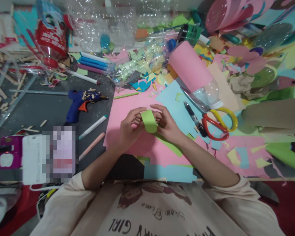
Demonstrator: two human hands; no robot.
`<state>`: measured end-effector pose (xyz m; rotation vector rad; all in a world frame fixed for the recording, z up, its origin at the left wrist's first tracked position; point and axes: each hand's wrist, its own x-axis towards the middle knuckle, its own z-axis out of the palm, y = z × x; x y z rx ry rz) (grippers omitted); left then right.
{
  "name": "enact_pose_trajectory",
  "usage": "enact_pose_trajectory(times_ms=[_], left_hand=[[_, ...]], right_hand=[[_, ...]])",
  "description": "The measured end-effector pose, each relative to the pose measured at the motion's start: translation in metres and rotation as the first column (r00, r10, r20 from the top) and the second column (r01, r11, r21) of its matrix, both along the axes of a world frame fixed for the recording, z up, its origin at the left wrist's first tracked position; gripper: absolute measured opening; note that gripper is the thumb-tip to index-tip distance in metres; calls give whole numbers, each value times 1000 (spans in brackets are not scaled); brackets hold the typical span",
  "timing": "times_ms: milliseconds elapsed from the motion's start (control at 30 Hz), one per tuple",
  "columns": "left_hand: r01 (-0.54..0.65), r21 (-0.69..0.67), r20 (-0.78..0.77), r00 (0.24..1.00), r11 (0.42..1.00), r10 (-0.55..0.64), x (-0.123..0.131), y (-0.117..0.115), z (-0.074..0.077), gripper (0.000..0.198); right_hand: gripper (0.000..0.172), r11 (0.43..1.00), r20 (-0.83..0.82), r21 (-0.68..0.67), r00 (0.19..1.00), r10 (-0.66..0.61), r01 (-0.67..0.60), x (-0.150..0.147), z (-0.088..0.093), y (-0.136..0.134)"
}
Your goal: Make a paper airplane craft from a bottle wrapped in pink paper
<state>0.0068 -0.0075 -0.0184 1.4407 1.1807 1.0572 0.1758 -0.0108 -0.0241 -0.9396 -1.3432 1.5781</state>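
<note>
A small curved piece of green paper (149,121) is held between my two hands, above a pink sheet of paper (127,101). My left hand (132,126) grips its left side with bent fingers, and my right hand (167,124) grips its right side. Both index fingers stretch out past the paper's top edge. Under my right wrist lies a longer green paper strip (170,146). To the right, a black pen (194,118) and scissors with red and yellow handles (216,126) rest on a light blue sheet (170,95).
A blue glue gun (75,105) and markers (93,126) lie to the left. A pink-wrapped plastic bottle (189,67) lies beyond the scissors. Paper scraps (147,82) crowd the back, wooden sticks (0,78) the far left. A white power strip (33,159) sits near the front edge.
</note>
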Motion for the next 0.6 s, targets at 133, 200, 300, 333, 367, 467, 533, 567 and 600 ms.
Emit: enact_pose_trajectory(times_ms=[133, 200, 300, 333, 367, 467, 533, 567, 600], left_hand=[[42, -33, -5, 999, 999, -42, 0, 0, -1, 45], [58, -18, 21, 998, 998, -57, 0, 0, -1, 40], [49, -6, 26, 998, 999, -49, 0, 1, 2, 27], [36, -11, 21, 999, 999, -35, 1, 2, 3, 23], [15, -20, 14, 1000, 1000, -15, 1, 2, 4, 21], [-51, -67, -2, 999, 996, 51, 2, 3, 8, 24], [-72, -98, -16, 997, 993, 71, 2, 3, 9, 27], [-76, -110, -22, 997, 991, 75, 2, 3, 10, 28], [-78, -116, -24, 997, 990, 76, 2, 3, 10, 29]], right_hand=[[42, 1000, 59, 10, 998, -15, 15, 1, -2, 0], [37, 1000, 101, 5, 995, -15, 15, 2, -1, -1], [31, 1000, 133, 4, 991, -27, 27, 3, 2, 0], [30, 999, 130, 7, 991, -37, 37, 3, 3, 0], [29, 999, 124, 11, 991, -55, 54, 3, 4, 1], [34, 989, 133, 20, 980, -145, 143, 3, 7, 4], [39, 979, 165, 22, 965, -205, 204, 2, 10, 5], [40, 974, 177, 21, 958, -225, 225, 2, 11, 5], [41, 971, 179, 16, 954, -238, 239, 2, 12, 5]])
